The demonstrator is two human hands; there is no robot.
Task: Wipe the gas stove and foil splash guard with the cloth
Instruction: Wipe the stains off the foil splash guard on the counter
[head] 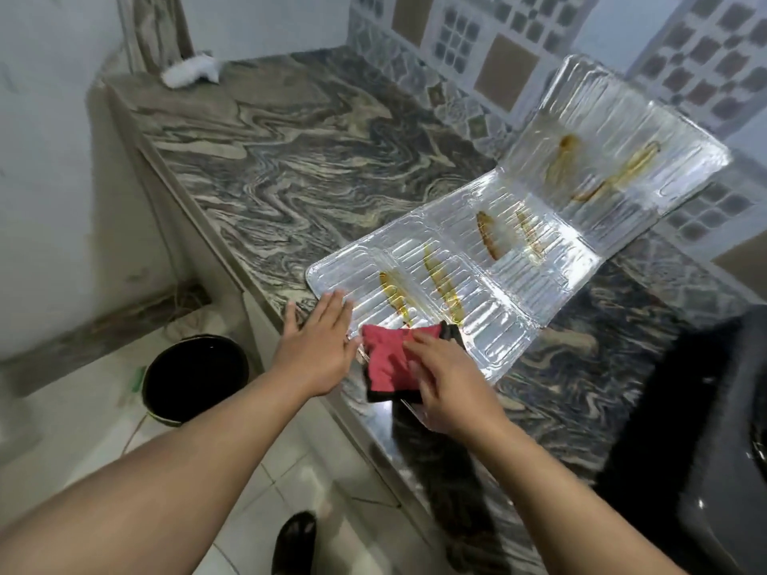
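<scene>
The foil splash guard [489,259] lies unfolded across the marble counter, its far panel tilted up against the tiled wall. Yellow-brown greasy streaks [442,284] mark several of its panels. A red cloth with a black edge [386,359] rests on the guard's near corner. My right hand [450,388] presses on the cloth, fingers over its right side. My left hand [317,346] lies flat with fingers spread on the guard's near left corner, beside the cloth. The dark gas stove [705,450] sits at the right edge, partly cut off.
The marble counter [290,159] stretches back to the tiled wall, with a white crumpled rag [191,70] in its far left corner. A black bucket [195,377] stands on the tiled floor left of the counter. A dark sandal [294,541] shows below.
</scene>
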